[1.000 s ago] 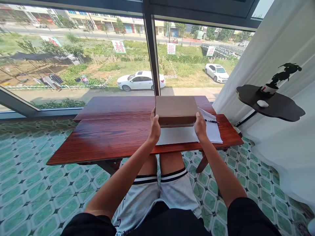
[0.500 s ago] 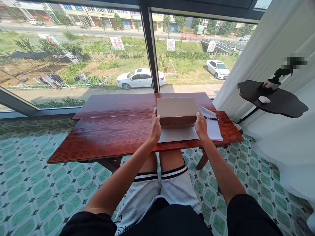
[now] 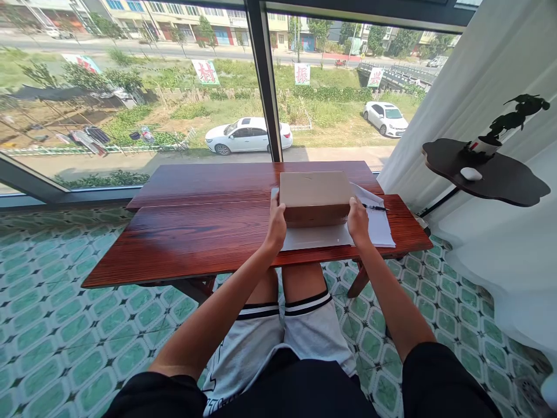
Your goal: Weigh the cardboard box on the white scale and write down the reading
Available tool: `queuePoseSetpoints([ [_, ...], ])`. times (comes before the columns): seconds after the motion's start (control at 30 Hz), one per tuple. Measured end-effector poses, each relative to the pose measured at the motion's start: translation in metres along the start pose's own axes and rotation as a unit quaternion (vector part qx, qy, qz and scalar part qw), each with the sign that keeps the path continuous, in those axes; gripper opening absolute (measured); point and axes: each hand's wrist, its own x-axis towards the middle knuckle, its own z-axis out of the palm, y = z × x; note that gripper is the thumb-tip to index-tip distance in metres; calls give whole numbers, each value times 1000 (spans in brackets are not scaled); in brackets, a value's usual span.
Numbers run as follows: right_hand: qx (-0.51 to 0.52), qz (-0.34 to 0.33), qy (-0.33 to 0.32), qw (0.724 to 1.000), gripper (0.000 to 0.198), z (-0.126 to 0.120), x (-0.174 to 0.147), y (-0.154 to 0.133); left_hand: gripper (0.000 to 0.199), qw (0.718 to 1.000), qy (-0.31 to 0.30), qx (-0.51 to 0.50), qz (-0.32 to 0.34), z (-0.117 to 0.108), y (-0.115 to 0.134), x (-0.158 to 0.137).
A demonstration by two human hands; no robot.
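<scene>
A closed brown cardboard box (image 3: 316,194) is gripped between my two hands over the right half of the table. My left hand (image 3: 277,222) presses on its left end, thumb toward the front. On the opposite end my right hand (image 3: 357,220) holds it the same way. Beneath the box lies a white sheet (image 3: 315,238), partly hidden by it; whether the box rests on the sheet I cannot tell. White paper (image 3: 378,229) reaches out past my right hand, with a dark pen-like strip (image 3: 375,208) across it.
The reddish-brown wooden table (image 3: 195,232) stretches left, with a lengthwise seam. Behind it is a large window with a dark frame post (image 3: 267,87). At the right, a small dark side table (image 3: 491,180) carries a potted plant (image 3: 485,145) and a white stone-like object (image 3: 471,173), beside white curtains (image 3: 435,104).
Both hands keep their grip on the box, which shows almost no movement. The view has shifted very slightly.
</scene>
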Motion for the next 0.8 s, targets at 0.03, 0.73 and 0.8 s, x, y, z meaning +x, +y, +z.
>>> queuePoseSetpoints([
  [0.03,-2,1,-1,1000,63,0,0,0,54,1000,0,1,-1,0,0,0],
  [0.73,-15,-4,11,1000,60,-5,-5,-1,55,1000,-15,26,0,-3,-3,-3],
  [0.8,-22,-6,8,1000,60,-5,-5,-1,54,999,-19,26,-1,-3,-4,-3],
])
